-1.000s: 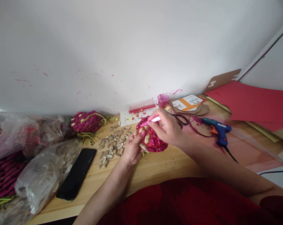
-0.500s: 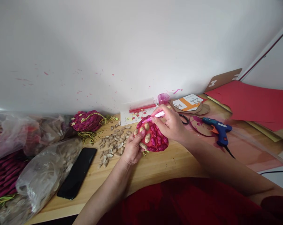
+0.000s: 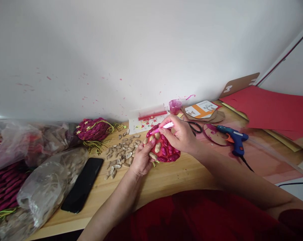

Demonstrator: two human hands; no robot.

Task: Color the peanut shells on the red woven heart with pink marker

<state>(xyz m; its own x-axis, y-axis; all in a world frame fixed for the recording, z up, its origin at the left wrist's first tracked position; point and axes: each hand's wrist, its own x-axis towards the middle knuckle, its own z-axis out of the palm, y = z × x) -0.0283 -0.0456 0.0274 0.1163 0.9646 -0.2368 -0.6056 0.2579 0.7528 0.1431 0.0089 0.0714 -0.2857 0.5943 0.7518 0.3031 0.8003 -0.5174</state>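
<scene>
My left hand grips the lower left edge of a round red disc, its thumb lying over the front. Peanut shells are fixed on the disc; several are coloured magenta, while others, such as a plain peanut, keep their tan colour. In my right hand is a slim white-and-pink paintbrush or pen, pinched between thumb and fingers. Its pink tip reaches the shells near the disc's upper left edge. Part of the disc is hidden behind both hands. Loose peanuts lie spread on the table left of the disc.
A black phone and plastic bags lie at left, near a magenta peanut ornament. Behind stand a pink cup and star-covered paper. At right are scissors, a blue glue gun and red sheets.
My right hand has shifted slightly down and left, bringing the pink tip lower and further left over the disc's upper left shells. My left hand and the disc stay nearly in place.
</scene>
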